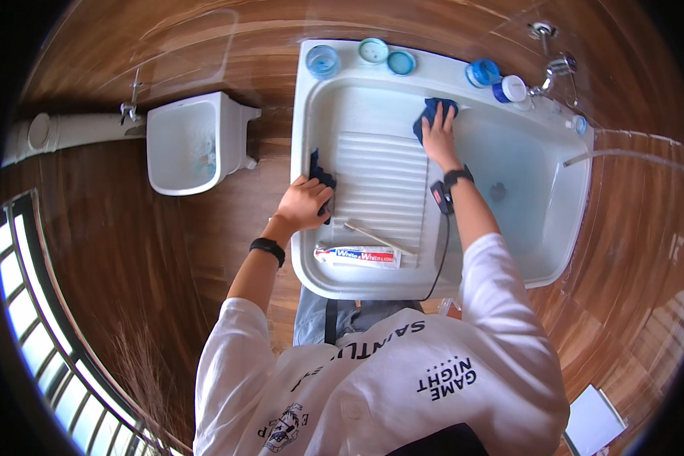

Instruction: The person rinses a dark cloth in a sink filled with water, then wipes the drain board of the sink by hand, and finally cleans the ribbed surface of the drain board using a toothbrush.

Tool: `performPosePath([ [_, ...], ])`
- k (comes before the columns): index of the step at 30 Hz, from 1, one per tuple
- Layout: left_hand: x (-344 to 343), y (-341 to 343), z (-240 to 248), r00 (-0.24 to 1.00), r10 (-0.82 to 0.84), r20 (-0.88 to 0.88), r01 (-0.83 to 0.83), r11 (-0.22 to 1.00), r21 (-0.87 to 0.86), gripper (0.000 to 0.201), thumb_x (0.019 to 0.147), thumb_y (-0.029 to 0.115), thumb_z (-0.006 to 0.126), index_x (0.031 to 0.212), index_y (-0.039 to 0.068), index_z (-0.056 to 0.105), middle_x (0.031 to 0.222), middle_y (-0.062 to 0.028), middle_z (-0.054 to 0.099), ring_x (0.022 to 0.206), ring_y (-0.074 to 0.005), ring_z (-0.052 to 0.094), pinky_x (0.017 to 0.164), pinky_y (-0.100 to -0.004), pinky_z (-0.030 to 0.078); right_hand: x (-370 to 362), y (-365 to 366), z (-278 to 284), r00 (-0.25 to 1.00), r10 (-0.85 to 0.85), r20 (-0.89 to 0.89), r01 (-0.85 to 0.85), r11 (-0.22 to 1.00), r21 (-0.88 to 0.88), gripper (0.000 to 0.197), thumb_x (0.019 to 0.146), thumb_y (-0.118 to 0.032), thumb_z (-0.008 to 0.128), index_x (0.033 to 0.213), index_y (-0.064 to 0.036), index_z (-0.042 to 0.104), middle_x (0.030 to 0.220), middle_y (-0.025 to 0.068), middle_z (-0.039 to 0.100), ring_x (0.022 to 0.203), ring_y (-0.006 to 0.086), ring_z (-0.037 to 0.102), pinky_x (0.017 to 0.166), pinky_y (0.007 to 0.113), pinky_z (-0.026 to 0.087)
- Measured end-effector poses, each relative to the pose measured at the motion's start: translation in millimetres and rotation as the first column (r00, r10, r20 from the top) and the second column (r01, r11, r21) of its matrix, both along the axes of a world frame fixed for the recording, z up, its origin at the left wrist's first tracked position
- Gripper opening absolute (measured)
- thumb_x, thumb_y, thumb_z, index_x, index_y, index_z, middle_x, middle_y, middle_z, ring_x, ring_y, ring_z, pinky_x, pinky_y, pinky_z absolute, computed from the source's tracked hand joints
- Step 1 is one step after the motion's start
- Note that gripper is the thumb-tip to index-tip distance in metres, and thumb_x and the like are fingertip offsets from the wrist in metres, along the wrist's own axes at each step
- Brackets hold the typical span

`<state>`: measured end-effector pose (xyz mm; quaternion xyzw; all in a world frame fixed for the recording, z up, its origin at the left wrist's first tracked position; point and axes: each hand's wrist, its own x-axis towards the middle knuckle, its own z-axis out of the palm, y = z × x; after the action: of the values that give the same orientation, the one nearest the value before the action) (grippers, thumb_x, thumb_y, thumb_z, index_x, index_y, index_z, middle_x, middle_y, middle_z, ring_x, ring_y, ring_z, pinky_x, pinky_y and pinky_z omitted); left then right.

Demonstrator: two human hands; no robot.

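Note:
My left hand (305, 201) is closed on a dark blue cloth (323, 176) at the left rim of a white laundry sink (304, 262). Farther over, my right hand (439, 139) grips another dark blue cloth (431, 112), pressing it to the sink surface just beyond the ribbed washboard (380, 178). Part of each cloth is hidden under the fingers. On the washboard's near end lie a toothbrush (376, 237) and a white, red and blue toothpaste tube (357, 257).
Along the far rim stand a clear jar (323, 62), two round lids (373, 51), a blue jar (482, 73) and a white-lidded blue jar (509, 89). A chrome faucet (558, 68) is at far right. Water fills the right basin (524, 205). A smaller white basin (182, 144) sits left.

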<state>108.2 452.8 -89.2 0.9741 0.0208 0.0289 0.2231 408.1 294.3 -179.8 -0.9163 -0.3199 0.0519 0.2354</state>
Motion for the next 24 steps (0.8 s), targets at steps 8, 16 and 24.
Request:
performPosePath([
  [8, -0.5, -4.2, 1.5, 0.997, -0.004, -0.081, 0.007, 0.999, 0.039, 0.022, 0.055, 0.017, 0.061, 0.072, 0.010, 0.051, 0.069, -0.0016, 0.052, 0.072, -0.0179, 0.050, 0.070, -0.0290, 0.037, 34.5, 17.5, -9.4, 0.803, -0.438, -0.404, 0.448, 0.891, -0.076, 0.079, 0.087, -0.046, 0.030, 0.121, 0.0217, 0.008, 0.120, 0.0393, 0.032, 0.111, 0.0431, 0.040, 0.094, 0.038, 0.034],
  [16, 3.7, -3.3, -0.7, 0.990, -0.023, -0.141, 0.031, 0.998, 0.057, 0.020, 0.057, 0.018, 0.060, 0.073, 0.009, 0.050, 0.071, -0.0022, 0.053, 0.074, -0.0179, 0.050, 0.073, -0.0297, 0.037, 35.6, -5.6, -23.4, 0.897, -0.301, -0.323, 0.261, 0.952, -0.162, 0.063, 0.087, -0.046, 0.030, 0.101, 0.0148, 0.036, 0.091, 0.0355, 0.053, 0.089, 0.0449, 0.052, 0.078, 0.046, 0.042],
  [24, -5.0, -3.3, -0.9, 0.992, -0.012, -0.128, 0.023, 0.996, 0.084, 0.019, 0.058, 0.019, 0.059, 0.072, 0.010, 0.050, 0.070, -0.0016, 0.053, 0.074, -0.0179, 0.051, 0.073, -0.0295, 0.037, -80.8, -116.3, 50.5, 0.765, -0.130, -0.631, -0.150, 0.916, -0.371, 0.064, 0.090, -0.038, 0.032, 0.113, 0.0208, 0.028, 0.101, 0.0395, 0.046, 0.100, 0.0465, 0.046, 0.088, 0.042, 0.037],
])
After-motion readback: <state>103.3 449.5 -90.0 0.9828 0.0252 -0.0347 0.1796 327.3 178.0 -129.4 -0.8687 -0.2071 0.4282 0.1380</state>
